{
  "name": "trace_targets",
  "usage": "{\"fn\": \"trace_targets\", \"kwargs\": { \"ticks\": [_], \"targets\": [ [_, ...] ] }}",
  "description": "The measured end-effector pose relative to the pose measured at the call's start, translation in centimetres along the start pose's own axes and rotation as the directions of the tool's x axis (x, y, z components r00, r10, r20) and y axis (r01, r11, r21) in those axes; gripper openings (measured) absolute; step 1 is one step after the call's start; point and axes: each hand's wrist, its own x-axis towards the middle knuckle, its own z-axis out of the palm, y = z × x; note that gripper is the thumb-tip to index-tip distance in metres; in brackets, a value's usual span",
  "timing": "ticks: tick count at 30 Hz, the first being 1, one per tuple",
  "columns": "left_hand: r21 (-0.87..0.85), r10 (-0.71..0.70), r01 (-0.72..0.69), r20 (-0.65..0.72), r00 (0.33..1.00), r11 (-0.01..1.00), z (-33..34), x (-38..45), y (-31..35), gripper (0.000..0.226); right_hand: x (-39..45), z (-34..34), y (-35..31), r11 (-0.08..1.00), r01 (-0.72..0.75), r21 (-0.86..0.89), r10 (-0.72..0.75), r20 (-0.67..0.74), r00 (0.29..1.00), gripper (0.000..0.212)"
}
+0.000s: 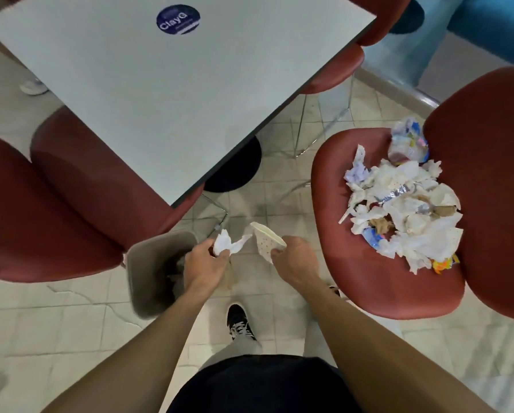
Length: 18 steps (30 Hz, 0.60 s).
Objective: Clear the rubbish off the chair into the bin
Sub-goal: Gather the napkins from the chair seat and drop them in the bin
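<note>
over the grey bin (160, 272), left hand (205, 260) is gripping a crumpled tissue (224, 242). right hand (294, 260) is pinching a dotted paper (264, 241) beside it. rubbish pile (404, 201) is lying on the red chair (354, 263).

I am looking down into what appears to be a café or canteen seating area: a grey pedestal table (172, 93) carrying a round blue "Clay" sticker (178, 19), ringed by matching red upholstered chairs (381, 263) on slim metal legs, set on a pale tiled floor (71, 323), with blue furnishings (488, 25) in the far corner.
</note>
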Motion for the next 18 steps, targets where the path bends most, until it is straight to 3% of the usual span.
{"fn": "trace_targets", "kwargs": {
  "ticks": [9,18],
  "targets": [
    [-0.042,-0.179,0.175,-0.137,0.974,0.984,-7.2,-0.4,-8.3,0.007,-2.7,6.9,-8.3,0.981,0.138,-0.136,-0.119,0.138,0.983,0.024],
    [-0.128,-0.325,0.305,-0.196,0.925,0.944,-9.6,-1.1,-11.9,0.016,-5.2,11.6,-11.2,0.972,0.225,-0.073,-0.201,0.248,0.948,0.033]
  ]
}}
